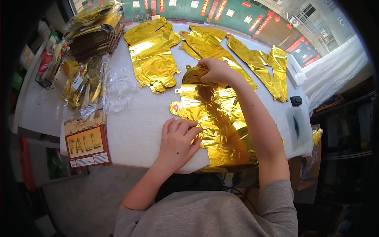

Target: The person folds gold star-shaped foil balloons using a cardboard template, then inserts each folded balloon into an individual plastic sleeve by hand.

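A flat gold foil balloon (221, 118) lies in front of me, creased, its lower end reaching the table's near edge. My right hand (214, 72) pinches its far end, where the foil is folded over. My left hand (177, 138) rests on the balloon's left edge with fingers stretched out, below a small tab with a red mark (175, 107). Beyond my hands lie more flat foil balloons: one at the back left (154, 55), one in the middle (211, 39) partly behind my right hand, and one shaped like an N or V (260, 63) at the right.
On the left stand a stack of packaged balloons (94, 31), bagged gold foil (85, 85), clear plastic wrappers (122, 85) and packets printed FALL (87, 142). A small black object (296, 101) sits at the right edge of the white table (134, 138). A white curtain (335, 75) hangs beyond.
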`<state>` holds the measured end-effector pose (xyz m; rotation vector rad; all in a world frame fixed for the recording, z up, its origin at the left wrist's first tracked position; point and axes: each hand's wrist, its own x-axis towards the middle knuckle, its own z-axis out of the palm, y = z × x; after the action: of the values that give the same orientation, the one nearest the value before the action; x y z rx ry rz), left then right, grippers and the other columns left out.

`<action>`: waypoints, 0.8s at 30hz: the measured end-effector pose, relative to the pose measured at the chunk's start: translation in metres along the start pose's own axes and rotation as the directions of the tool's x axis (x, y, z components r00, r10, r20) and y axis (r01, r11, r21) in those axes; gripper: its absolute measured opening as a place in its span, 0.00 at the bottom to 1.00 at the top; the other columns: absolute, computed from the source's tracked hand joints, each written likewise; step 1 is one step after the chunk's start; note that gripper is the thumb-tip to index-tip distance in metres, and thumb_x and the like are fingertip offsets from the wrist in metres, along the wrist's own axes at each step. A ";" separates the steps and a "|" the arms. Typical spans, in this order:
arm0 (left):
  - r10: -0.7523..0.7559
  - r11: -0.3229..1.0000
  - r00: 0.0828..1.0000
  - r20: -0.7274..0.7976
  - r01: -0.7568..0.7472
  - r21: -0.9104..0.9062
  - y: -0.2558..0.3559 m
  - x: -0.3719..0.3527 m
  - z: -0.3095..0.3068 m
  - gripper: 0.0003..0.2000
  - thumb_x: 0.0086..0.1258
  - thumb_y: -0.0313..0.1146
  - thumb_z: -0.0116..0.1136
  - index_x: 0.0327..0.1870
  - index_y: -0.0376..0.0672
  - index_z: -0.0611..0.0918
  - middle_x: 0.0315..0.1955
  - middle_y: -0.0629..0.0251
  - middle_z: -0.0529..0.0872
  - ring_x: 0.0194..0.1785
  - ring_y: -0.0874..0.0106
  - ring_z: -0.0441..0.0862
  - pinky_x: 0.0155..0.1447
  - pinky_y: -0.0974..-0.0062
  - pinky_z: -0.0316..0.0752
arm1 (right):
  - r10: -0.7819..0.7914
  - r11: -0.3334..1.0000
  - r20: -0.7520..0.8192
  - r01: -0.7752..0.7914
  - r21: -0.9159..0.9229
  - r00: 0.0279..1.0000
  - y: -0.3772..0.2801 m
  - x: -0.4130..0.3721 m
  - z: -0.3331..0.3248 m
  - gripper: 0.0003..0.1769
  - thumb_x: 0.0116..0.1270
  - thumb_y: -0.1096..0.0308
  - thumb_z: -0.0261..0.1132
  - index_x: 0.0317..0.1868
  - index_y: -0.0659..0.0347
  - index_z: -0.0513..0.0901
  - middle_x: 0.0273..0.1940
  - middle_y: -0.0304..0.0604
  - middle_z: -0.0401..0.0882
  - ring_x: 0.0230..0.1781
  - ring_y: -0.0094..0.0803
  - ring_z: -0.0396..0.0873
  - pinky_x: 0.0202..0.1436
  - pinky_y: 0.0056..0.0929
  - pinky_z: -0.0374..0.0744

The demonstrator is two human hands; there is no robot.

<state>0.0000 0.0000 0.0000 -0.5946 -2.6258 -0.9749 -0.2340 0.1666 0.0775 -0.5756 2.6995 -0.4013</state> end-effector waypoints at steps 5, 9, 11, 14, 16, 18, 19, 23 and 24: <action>0.014 1.000 1.000 -0.016 -0.014 0.007 0.001 -0.002 -0.002 0.13 0.67 0.34 0.70 0.52 0.49 0.87 0.54 0.68 0.85 0.67 0.65 0.79 0.76 0.51 0.64 | -0.149 0.973 -0.201 0.180 0.143 0.968 -0.005 -0.033 0.002 0.14 0.65 0.70 0.72 0.51 0.58 0.87 0.47 0.44 0.92 0.50 0.42 0.89 0.55 0.37 0.84; 0.024 1.000 0.999 -0.031 -0.024 0.013 -0.001 -0.001 0.000 0.13 0.67 0.35 0.70 0.52 0.49 0.87 0.54 0.68 0.85 0.68 0.64 0.79 0.76 0.51 0.64 | -0.263 0.939 -0.363 0.324 0.117 0.894 -0.014 -0.093 0.022 0.09 0.66 0.75 0.70 0.46 0.62 0.84 0.46 0.47 0.90 0.51 0.44 0.89 0.52 0.39 0.84; 0.026 1.000 0.999 -0.038 -0.025 0.014 -0.001 -0.001 0.003 0.13 0.67 0.35 0.70 0.52 0.49 0.87 0.54 0.67 0.85 0.68 0.65 0.78 0.77 0.51 0.63 | -0.345 0.914 -0.439 0.403 0.042 0.830 -0.007 -0.121 0.051 0.11 0.62 0.78 0.72 0.44 0.60 0.82 0.51 0.47 0.90 0.58 0.46 0.88 0.60 0.42 0.84; 0.020 0.998 1.000 -0.020 -0.019 0.053 0.000 -0.002 0.002 0.14 0.67 0.36 0.71 0.52 0.49 0.87 0.54 0.68 0.85 0.68 0.65 0.78 0.77 0.51 0.63 | -0.451 0.862 -0.513 0.506 -0.036 0.730 -0.005 -0.144 0.087 0.12 0.60 0.78 0.73 0.43 0.60 0.82 0.55 0.48 0.90 0.61 0.48 0.87 0.63 0.42 0.84; 0.016 0.998 1.000 -0.019 -0.015 0.053 0.000 -0.002 0.002 0.13 0.66 0.36 0.72 0.51 0.49 0.87 0.54 0.67 0.85 0.68 0.64 0.79 0.77 0.51 0.64 | -0.533 0.825 -0.521 0.547 -0.143 0.667 -0.001 -0.150 0.101 0.13 0.60 0.78 0.73 0.43 0.60 0.82 0.56 0.49 0.89 0.61 0.48 0.86 0.63 0.43 0.84; 0.010 0.998 1.000 -0.019 -0.009 0.056 0.001 -0.002 0.002 0.13 0.65 0.36 0.73 0.50 0.49 0.88 0.54 0.66 0.86 0.67 0.63 0.80 0.76 0.52 0.65 | -0.509 0.834 -0.534 0.539 -0.114 0.675 0.002 -0.149 0.102 0.13 0.60 0.78 0.74 0.44 0.61 0.82 0.56 0.48 0.90 0.61 0.49 0.86 0.63 0.43 0.84; 0.012 0.999 1.000 -0.026 -0.011 0.050 0.001 -0.002 0.003 0.13 0.65 0.35 0.73 0.50 0.49 0.88 0.54 0.67 0.86 0.68 0.63 0.80 0.77 0.51 0.65 | -0.491 0.840 -0.544 0.536 -0.087 0.680 0.002 -0.146 0.100 0.14 0.60 0.78 0.74 0.45 0.61 0.82 0.55 0.48 0.90 0.61 0.49 0.87 0.63 0.44 0.84; 0.015 0.999 0.999 -0.041 -0.014 0.036 -0.001 -0.001 0.002 0.13 0.65 0.35 0.73 0.50 0.50 0.88 0.55 0.69 0.88 0.68 0.64 0.80 0.77 0.52 0.65 | -0.383 0.882 -0.643 0.470 -0.039 0.663 0.010 -0.119 0.072 0.10 0.67 0.79 0.72 0.49 0.62 0.86 0.48 0.48 0.91 0.50 0.45 0.90 0.54 0.38 0.85; 0.015 0.999 0.999 -0.043 -0.013 0.039 -0.001 -0.002 0.003 0.13 0.65 0.35 0.73 0.50 0.50 0.88 0.55 0.69 0.88 0.68 0.64 0.80 0.77 0.52 0.65 | -0.349 0.881 -0.676 0.473 0.000 0.649 0.006 -0.110 0.058 0.09 0.69 0.78 0.71 0.49 0.63 0.87 0.46 0.48 0.91 0.48 0.44 0.90 0.52 0.36 0.85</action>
<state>0.0007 0.0006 -0.0034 -0.5756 -2.5932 -0.9202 -0.1193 0.2087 0.0540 -1.2028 3.1043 -1.1617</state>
